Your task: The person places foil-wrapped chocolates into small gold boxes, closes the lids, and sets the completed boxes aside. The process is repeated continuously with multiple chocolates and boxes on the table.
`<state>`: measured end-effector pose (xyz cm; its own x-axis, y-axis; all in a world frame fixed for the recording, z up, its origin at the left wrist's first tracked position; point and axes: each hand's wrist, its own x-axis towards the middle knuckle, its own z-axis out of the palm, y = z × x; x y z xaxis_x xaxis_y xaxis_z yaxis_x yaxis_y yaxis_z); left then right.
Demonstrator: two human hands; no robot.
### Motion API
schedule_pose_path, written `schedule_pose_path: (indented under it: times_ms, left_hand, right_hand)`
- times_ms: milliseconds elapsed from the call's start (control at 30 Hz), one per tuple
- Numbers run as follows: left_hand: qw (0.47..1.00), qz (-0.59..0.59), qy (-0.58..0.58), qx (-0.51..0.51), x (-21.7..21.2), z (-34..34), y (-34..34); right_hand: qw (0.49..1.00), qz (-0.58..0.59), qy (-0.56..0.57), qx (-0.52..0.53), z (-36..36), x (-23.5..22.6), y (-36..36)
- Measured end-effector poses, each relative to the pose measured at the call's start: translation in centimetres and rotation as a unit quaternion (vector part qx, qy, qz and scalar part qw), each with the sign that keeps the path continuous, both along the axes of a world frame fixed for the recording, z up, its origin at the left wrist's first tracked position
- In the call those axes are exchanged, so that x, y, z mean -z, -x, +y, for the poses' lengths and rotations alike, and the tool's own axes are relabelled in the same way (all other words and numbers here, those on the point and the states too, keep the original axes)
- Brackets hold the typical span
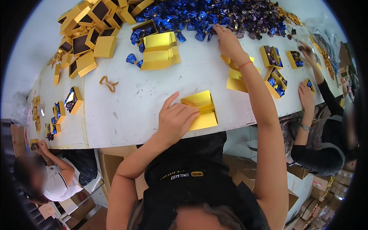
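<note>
My left hand rests at a small gold box near the table's front edge. Its fingers press at the box's middle fold, and the raised gold card flaps show beside them. My right hand reaches across to the far side, at the near edge of a heap of blue foil-wrapped candies. Its fingertips close at a blue foil-wrapped candy, partly hidden by the fingers. Gold card liners lie under my right forearm, and a stack of gold liners lies to the left.
Gold boxes pile up at the far left. Dark purple wrapped candies adjoin the blue ones. Filled boxes stand on the right, others on the left. A brown ribbon loop lies between. Co-workers sit at both sides.
</note>
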<state>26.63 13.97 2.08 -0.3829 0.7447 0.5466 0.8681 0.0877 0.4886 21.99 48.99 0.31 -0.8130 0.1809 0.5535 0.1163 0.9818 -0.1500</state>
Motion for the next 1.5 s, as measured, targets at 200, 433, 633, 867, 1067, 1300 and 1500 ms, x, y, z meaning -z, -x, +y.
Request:
schedule_pose_path:
  times_ms: [200, 433, 633, 867, 1067, 1300, 1500]
  left_hand:
    - [0.996, 0.033, 0.077, 0.035, -1.1, 0.3, -0.1]
    - [0.996, 0.049, 0.068, -0.003, -0.8, -0.1, -0.3]
    - [0.995, 0.083, 0.02, -0.051, -0.7, 0.7, -0.9]
    - [0.999, 0.012, 0.038, -0.002, -0.5, 0.8, -0.1]
    - [0.991, -0.026, 0.12, 0.044, -1.7, 0.5, 0.9]
    - [0.976, 0.129, 0.171, -0.028, -0.6, 2.5, 0.4]
    - [0.987, -0.103, 0.115, 0.042, -2.1, -0.4, 1.8]
  right_hand:
    - [0.997, -0.016, 0.054, 0.05, 0.7, -1.4, -0.4]
    - [0.902, -0.16, 0.354, -0.188, -14.5, -8.2, -13.1]
    - [0.942, -0.184, 0.206, -0.191, -16.2, -6.3, -14.7]
    - [0.989, -0.068, 0.093, -0.089, -1.8, -6.6, -7.3]
    - [0.994, -0.108, -0.004, 0.009, 8.4, -1.5, -3.7]
    - [0.942, -0.04, 0.286, -0.172, -11.2, -9.7, -10.7]
    - [0.956, -0.004, 0.194, -0.222, -18.4, -4.7, -16.4]
